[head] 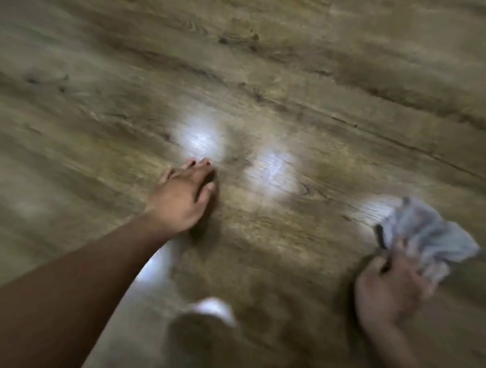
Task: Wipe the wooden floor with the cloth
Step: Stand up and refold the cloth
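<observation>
Right hand (pixel 390 291) grips cloth (pixel 430 234) (bunched).

A crumpled pale grey cloth (pixel 430 232) is pressed against the brown wood-grain floor (pixel 283 61) at lower right, blurred.

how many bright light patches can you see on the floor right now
3 clear ones: one ahead of the left hand, one to its right, one beside the cloth. Blur may hide more.
</observation>
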Available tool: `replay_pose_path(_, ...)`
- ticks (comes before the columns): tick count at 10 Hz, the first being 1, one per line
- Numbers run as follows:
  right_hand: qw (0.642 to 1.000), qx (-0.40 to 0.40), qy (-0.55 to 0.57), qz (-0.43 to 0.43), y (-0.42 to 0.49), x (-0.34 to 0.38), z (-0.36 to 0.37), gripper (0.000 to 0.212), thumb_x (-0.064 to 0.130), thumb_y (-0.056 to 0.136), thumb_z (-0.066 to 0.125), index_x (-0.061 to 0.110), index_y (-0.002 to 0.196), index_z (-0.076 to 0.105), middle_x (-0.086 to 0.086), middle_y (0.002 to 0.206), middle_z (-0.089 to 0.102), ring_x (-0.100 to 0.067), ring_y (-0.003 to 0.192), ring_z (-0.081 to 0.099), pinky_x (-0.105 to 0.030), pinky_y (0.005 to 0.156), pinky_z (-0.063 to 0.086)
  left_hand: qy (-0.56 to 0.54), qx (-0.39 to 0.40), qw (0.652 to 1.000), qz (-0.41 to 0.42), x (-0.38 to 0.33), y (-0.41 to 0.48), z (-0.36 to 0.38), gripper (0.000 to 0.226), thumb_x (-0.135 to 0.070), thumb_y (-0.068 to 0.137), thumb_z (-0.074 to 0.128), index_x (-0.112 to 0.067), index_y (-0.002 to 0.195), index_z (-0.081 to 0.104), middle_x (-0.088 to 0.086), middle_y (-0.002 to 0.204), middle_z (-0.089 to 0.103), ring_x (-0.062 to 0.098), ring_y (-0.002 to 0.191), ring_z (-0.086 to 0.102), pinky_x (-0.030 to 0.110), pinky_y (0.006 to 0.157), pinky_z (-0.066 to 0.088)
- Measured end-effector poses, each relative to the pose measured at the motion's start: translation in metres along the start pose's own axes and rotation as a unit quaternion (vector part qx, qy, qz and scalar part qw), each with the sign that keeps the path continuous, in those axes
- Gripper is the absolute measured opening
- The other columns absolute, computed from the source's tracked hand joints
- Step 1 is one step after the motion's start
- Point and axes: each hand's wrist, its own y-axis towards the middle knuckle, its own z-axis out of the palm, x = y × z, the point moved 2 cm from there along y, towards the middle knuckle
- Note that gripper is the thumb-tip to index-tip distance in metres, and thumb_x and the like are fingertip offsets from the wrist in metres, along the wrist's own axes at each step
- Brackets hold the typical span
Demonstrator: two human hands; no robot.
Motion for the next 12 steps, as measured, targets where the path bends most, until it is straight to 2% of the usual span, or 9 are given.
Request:
replay_pose_path(2,0.867,0.297,0.08,-0.392,-0.168,0.102,0.058,0.058,0.026,0.087,0.035,0.02,0.141,0.052,-0.007,0.147,0.052,-0.025,0.142,0.038,-0.035,0.117,0.013,-0.115,-0.053,0.986,-0.11,-0.053,-0.174,0.006,0.054,-0.045,0.094,0.038,-0.015,0.134,0.057,0.004,0.134,0.063,0.021,0.128,0.052,0.045,0.117,0.031)
replay_pose_path(3,0.765,0.502,0.104,-0.389,-0.26,0.063,0.006,0.047,0.025,0.096,0.038,0.016,0.139,0.053,0.008,0.142,0.052,0.018,0.128,0.035,-0.014,0.114,0.022,-0.213,-0.03,0.955,-0.202,-0.061,-0.306,0.002,0.04,-0.047,0.092,0.044,-0.03,0.124,0.06,-0.01,0.119,0.066,0.012,0.111,0.062,0.019,0.1,0.043)
replay_pose_path(4,0.719,0.541,0.17,-0.402,-0.287,0.039,-0.047,0.029,0.051,0.097,0.044,0.044,0.115,0.066,0.042,0.114,0.051,0.034,0.098,0.043,-0.01,0.099,0.04,-0.242,-0.035,0.937,-0.249,-0.07,-0.356,-0.018,0.029,-0.049,0.086,0.052,-0.045,0.112,0.063,-0.031,0.103,0.066,0.0,0.094,0.067,0.0,0.083,0.04)
replay_pose_path(5,0.739,0.621,0.136,-0.224,-0.273,0.029,-0.166,0.014,0.049,0.095,0.055,0.059,0.095,0.065,0.057,0.084,0.049,0.029,0.097,0.047,0.001,0.085,0.033,-0.298,0.012,0.903,-0.309,-0.106,-0.386,-0.069,0.053,-0.026,0.08,0.07,-0.075,0.094,0.055,-0.049,0.09,0.061,-0.024,0.091,0.059,-0.003,0.077,0.041)
replay_pose_path(6,0.778,0.55,0.138,-0.269,-0.243,0.037,-0.229,0.027,0.072,0.073,0.061,0.055,0.089,0.072,0.029,0.109,0.062,0.0,0.121,0.055,-0.012,0.097,0.036,-0.345,0.099,0.87,-0.338,-0.134,-0.385,-0.109,0.065,-0.007,0.077,0.068,-0.067,0.1,0.061,-0.028,0.105,0.071,-0.012,0.103,0.063,0.005,0.087,0.045)
replay_pose_path(7,0.736,0.62,0.147,-0.229,-0.179,0.052,-0.4,0.042,0.042,0.078,0.075,0.076,0.063,0.055,0.012,0.091,0.065,-0.011,0.097,0.066,-0.019,0.093,0.046,-0.348,0.227,0.891,-0.182,-0.221,-0.379,-0.238,0.074,-0.036,0.076,0.063,-0.035,0.147,0.042,-0.01,0.143,0.043,0.005,0.135,0.04,0.021,0.113,0.036)
replay_pose_path(8,0.72,0.631,0.138,-0.255,-0.144,0.068,-0.476,0.059,0.027,0.077,0.079,0.078,0.069,0.051,0.02,0.084,0.068,0.004,0.083,0.063,-0.007,0.079,0.045,-0.342,0.257,0.889,-0.163,-0.268,-0.381,-0.284,0.073,-0.053,0.069,0.06,-0.027,0.137,0.055,-0.008,0.136,0.049,0.012,0.133,0.044,0.031,0.109,0.044)
replay_pose_path(9,0.742,0.596,0.136,-0.277,-0.098,0.074,-0.586,0.04,0.034,0.068,0.071,0.065,0.087,0.053,0.031,0.088,0.06,0.006,0.083,0.06,-0.009,0.07,0.042,-0.339,0.196,0.912,-0.122,-0.329,-0.401,-0.362,0.026,-0.047,0.068,0.075,-0.025,0.074,0.062,0.002,0.079,0.062,0.007,0.08,0.058,0.025,0.066,0.046)
replay_pose_path(12,0.799,0.51,0.262,-0.18,-0.039,0.048,-0.747,0.018,0.021,0.075,0.052,0.037,0.077,0.059,0.015,0.066,0.057,0.002,0.061,0.051,-0.023,0.059,0.042,-0.6,0.164,0.768,-0.155,-0.45,-0.415,-0.486,0.044,-0.046,0.066,0.089,-0.009,0.075,0.067,0.008,0.067,0.056,0.011,0.063,0.052,0.017,0.055,0.041)
